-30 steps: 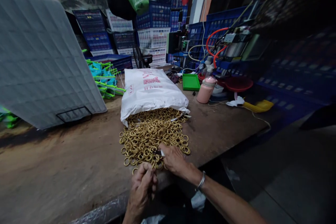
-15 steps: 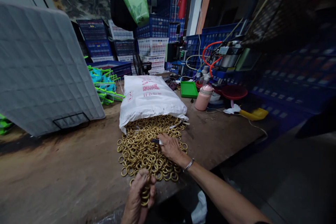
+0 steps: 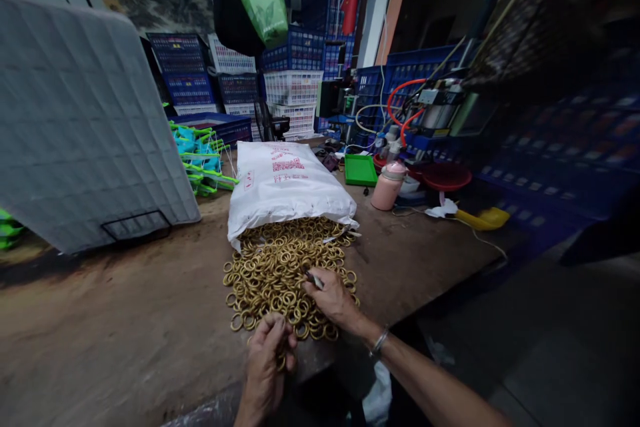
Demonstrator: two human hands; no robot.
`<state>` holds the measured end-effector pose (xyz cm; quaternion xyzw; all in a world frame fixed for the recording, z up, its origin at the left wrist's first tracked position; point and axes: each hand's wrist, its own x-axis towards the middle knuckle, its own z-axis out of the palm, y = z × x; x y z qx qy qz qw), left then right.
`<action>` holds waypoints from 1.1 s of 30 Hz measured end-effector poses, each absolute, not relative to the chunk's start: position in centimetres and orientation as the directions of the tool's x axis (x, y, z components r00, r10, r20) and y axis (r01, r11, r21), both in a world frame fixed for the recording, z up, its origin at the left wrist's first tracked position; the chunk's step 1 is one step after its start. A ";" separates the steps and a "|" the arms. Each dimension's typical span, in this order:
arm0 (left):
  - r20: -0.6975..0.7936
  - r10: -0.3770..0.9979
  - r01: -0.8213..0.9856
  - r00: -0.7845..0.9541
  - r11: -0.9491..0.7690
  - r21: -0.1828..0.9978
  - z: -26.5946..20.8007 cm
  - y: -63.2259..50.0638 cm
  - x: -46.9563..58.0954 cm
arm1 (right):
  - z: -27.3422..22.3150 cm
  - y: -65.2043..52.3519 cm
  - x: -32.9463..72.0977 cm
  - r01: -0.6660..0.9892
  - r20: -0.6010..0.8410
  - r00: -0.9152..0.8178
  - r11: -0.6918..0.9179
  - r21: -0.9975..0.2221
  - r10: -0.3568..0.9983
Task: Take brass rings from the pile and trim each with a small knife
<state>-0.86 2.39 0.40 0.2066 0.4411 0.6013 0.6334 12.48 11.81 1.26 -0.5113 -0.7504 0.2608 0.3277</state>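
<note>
A heap of brass-coloured rings (image 3: 277, 280) spills onto the worktable from the open end of a white printed sack (image 3: 290, 187). My left hand (image 3: 267, 353) is closed around a few of these rings at the near edge of the heap; its fingers hide most of them. Over the heap's right side, my right hand (image 3: 334, 300) grips a small dark-and-pale tool (image 3: 315, 279). The tool's tip points to the upper left, and its exact kind is unclear. A metal bracelet circles the right wrist.
A large pale padded panel (image 3: 95, 133) leans at the left, with green and blue plastic pieces (image 3: 203, 157) behind it. Right of the sack are a green tray (image 3: 361, 170), a pink bottle (image 3: 389, 187) and a yellow scoop (image 3: 484, 218). Stacked crates (image 3: 294, 88) stand behind.
My right hand has drawn back slightly toward me and right, turning the tool in its grip. My left hand has rolled, so fewer rings show in it.
</note>
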 end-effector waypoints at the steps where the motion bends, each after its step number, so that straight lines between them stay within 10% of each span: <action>1: -0.299 0.942 -0.544 -0.150 0.174 0.821 0.3 2.5 -0.7 | 1.3 11.2 12.3 0.558 0.181 -0.261 0.301 -0.773 0.948; 13: -0.224 0.934 -0.219 -0.277 0.165 0.962 0.2 2.1 -0.7 | 2.2 7.7 11.0 0.254 0.002 -0.440 0.126 -0.959 0.898; 20: 0.210 0.925 0.221 -0.316 -0.143 0.965 0.1 1.6 -1.3 | 2.0 7.3 11.0 0.317 -0.052 -0.480 0.118 -0.941 0.876; 27: -0.249 0.961 -0.201 -0.118 0.222 0.954 0.6 1.5 -0.5 | 1.7 7.0 10.9 0.398 -0.023 -0.447 0.176 -0.900 0.894; 33: -0.341 0.939 -0.235 -0.039 0.323 0.917 0.2 1.5 -0.6 | 1.6 7.2 10.9 0.347 -0.041 -0.466 0.140 -0.927 0.884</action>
